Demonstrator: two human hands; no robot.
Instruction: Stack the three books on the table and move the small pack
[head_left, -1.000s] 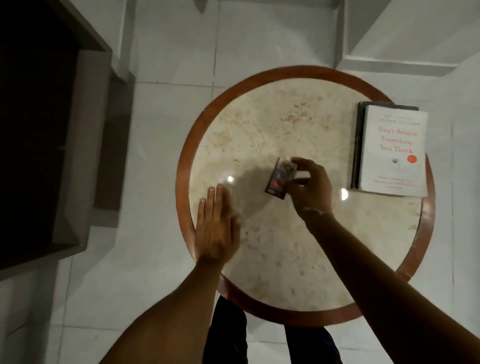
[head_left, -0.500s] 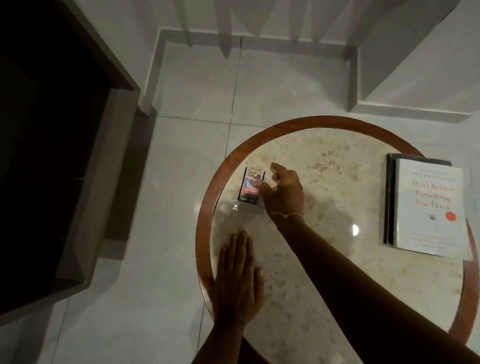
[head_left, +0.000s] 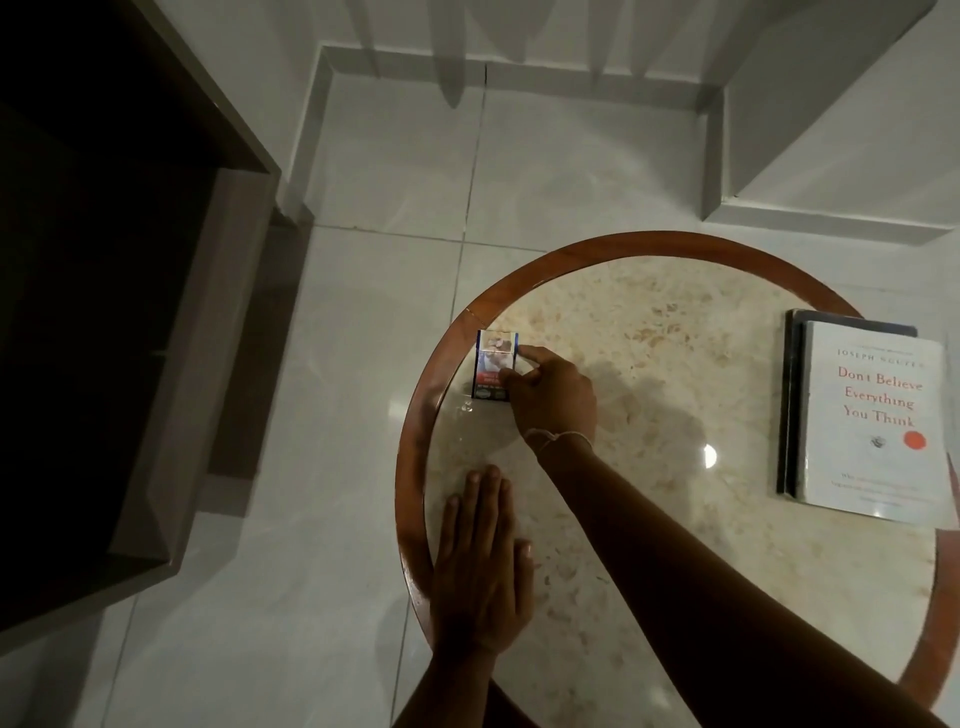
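Observation:
A small printed pack (head_left: 492, 361) lies flat near the left rim of the round marble table (head_left: 649, 332). My right hand (head_left: 553, 397) reaches across and its fingertips pinch the pack's right side. My left hand (head_left: 480, 566) rests flat, palm down, on the table's near left edge, holding nothing. At the right side of the table is a stack of books (head_left: 867, 415); a white one with red lettering is on top and dark covers show beneath it along its left edge.
The table has a brown wooden rim (head_left: 410, 467). A dark cabinet (head_left: 104, 312) stands on the left over pale floor tiles. A white wall step (head_left: 779, 156) juts out behind the table.
My right hand carried the pack from the table's middle to its left rim and set it flat there. The view tilted up and left. My left hand stayed flat on the table.

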